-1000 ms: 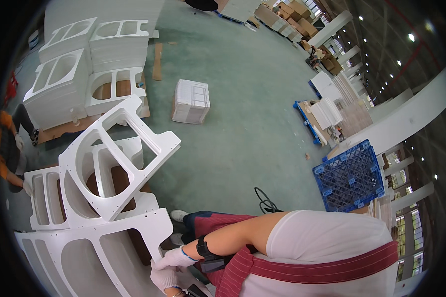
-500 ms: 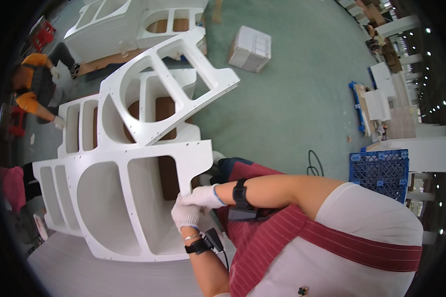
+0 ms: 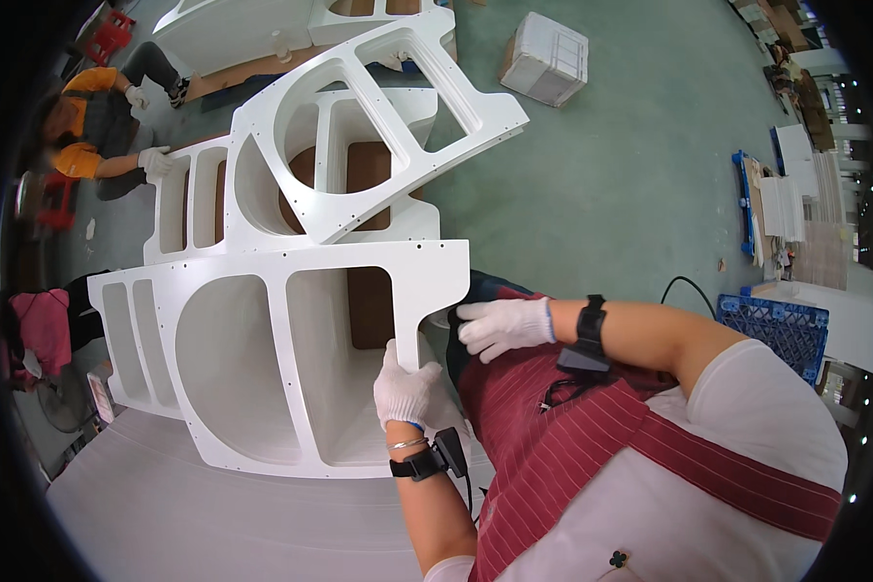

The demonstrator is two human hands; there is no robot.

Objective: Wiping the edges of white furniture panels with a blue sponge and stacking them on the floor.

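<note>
My gloved left hand [image 3: 405, 388] is closed around the narrow lower-right leg of a large white moulded panel [image 3: 262, 359] with several cut-out bays. The panel stands tilted in front of me. My gloved right hand [image 3: 502, 323] is flat with its fingers stretched out, just right of the panel's right edge, and holds nothing. Both wrists wear black bands. I wear a red striped apron.
A second white frame [image 3: 378, 126] with a round opening leans over more white parts behind. A person in orange [image 3: 97, 136] crouches at the far left. A white box [image 3: 545, 58], a blue crate [image 3: 776, 325] and a black cable [image 3: 679, 286] lie on the green floor.
The view has dropped toward the panel, which now sits closer. My right hand has come off the panel's leg and moved right; my left hand now grips that leg.
</note>
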